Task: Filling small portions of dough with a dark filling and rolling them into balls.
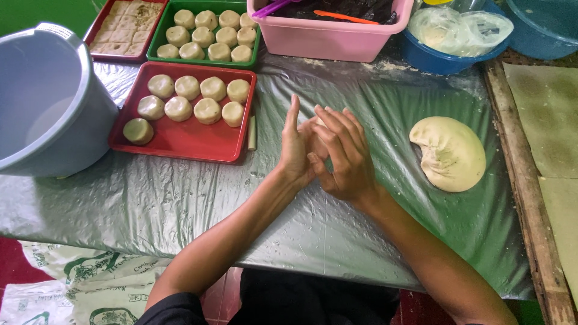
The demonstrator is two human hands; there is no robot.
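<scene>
A small piece of dough (317, 123) sits pressed between the person's two palms above the middle of the table (180, 192), almost wholly hidden; only a pale sliver shows near the fingertips. The left hand (296, 144) stands edge-up with fingers straight, and the right hand (343, 157) lies against it with fingers spread, so the grip is two palms brought together on the piece rather than closed fingers.

To shape it well, the judgement is that the palms should press evenly and circle gently, with the fingers relaxed, so the piece comes out round and smooth like the finished ones.

To the right on the green plastic sheet lies a large dough mass (448, 153), well apart from the hands. To the far left a red tray (180, 138) holds nine shaped rounds (188, 88) with bare space along its near edge, and a small stick-like piece (252, 132) lies just beside its right rim. Beyond it stand a green tray (159, 36) full of rounds and another red tray (96, 30) of flat squares. A grey bucket (54, 102) stands at the left; a pink tub (331, 36) and blue bowls (433, 60) stand at the far edge.
</scene>
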